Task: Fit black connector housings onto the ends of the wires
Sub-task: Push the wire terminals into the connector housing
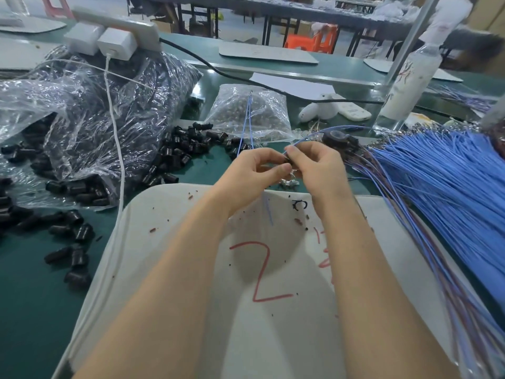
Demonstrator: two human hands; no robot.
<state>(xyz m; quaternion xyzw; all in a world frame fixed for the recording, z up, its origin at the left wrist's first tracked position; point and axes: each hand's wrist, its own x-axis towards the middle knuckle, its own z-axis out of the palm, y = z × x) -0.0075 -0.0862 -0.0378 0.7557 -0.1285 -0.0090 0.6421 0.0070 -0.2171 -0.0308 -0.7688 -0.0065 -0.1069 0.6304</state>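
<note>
**Housing meets wire, right between the fingertips**

Both hands are up over the white mat, pinched in tight. The left hand has thumb and fingers closed on a small black connector housing, only a sliver of it showing. The right hand pinches a blue wire that arcs away toward the big wire bundle on the right. This looks like the insertion itself: terminal end going into the housing. Whether it is seated, I cannot tell; the fingers hide the joint. The next move calls for a straight push along the housing's axis, with no bend in that thin wire. Plenty of loose housings wait on the green table by the clear bag.
</note>
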